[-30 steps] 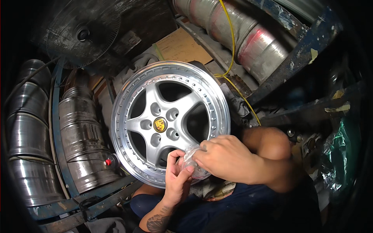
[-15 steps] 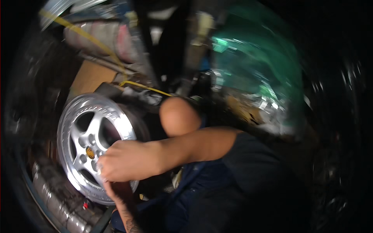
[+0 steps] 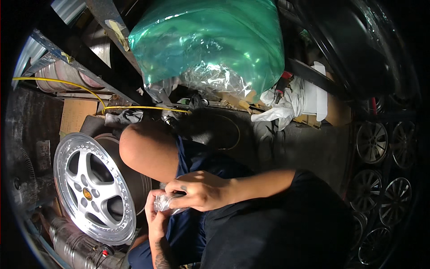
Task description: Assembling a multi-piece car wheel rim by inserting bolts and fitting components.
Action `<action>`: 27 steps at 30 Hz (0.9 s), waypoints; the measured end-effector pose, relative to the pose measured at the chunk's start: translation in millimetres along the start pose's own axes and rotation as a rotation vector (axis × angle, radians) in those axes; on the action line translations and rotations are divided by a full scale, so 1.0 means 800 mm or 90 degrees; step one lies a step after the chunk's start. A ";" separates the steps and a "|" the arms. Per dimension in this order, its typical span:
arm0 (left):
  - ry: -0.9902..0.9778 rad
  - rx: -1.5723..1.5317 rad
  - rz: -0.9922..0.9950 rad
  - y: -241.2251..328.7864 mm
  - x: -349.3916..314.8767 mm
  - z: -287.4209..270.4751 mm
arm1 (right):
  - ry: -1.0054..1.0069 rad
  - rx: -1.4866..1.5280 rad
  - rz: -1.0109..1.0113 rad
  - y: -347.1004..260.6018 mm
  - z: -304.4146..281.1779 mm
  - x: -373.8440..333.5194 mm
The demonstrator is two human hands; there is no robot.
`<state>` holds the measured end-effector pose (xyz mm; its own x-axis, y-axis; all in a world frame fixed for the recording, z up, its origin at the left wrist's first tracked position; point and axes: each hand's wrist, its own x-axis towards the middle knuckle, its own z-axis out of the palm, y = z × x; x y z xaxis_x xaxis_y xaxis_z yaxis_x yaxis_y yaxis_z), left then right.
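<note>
A small crumpled clear plastic bag (image 3: 162,203) is between my two hands, over my lap. My left hand (image 3: 156,220) grips it from below, fingers closed, with the tattooed forearm rising from the lower edge. My right hand (image 3: 202,192) reaches across from the right and pinches the bag's upper side. What the bag contains, if anything, is too small to make out. Left of my hands, apart from them, a silver five-spoke alloy wheel (image 3: 79,168) with a yellow centre cap and a polished, bolt-studded rim stands tilted.
A yellow hose (image 3: 143,107) runs behind my bare knee (image 3: 150,150). Farther back hangs a large green plastic sheet (image 3: 210,40), with white cloth (image 3: 286,105) to its right. Several wheels (image 3: 371,142) are stacked at the far right. A cardboard piece (image 3: 77,115) stands behind the alloy wheel.
My view has swung to the right and sharpened. My hands, blurred together in front of the alloy wheel before, are now clear of it, and the plastic bag shows between them.
</note>
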<state>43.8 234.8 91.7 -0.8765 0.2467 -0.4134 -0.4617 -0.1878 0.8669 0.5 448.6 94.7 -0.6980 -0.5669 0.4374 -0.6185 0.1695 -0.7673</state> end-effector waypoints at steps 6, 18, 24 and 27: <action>0.119 -0.228 0.121 -0.064 -0.020 0.005 | 0.025 0.197 0.089 -0.013 0.013 0.007; 0.203 -0.392 0.037 -0.111 -0.070 0.016 | -0.066 -0.196 0.404 0.299 0.026 -0.054; 0.205 -0.465 -0.006 -0.114 -0.059 0.032 | -0.595 -0.268 0.491 0.468 0.135 -0.286; 0.218 -0.467 -0.037 -0.129 -0.071 0.025 | -0.622 -0.177 0.438 0.443 0.220 -0.166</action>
<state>144.1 259.1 30.9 -0.7868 -0.0070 -0.6172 -0.3756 -0.7881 0.4877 -62.5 442.3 -317.8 -0.4191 -0.6377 -0.6463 -0.3673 0.7701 -0.5216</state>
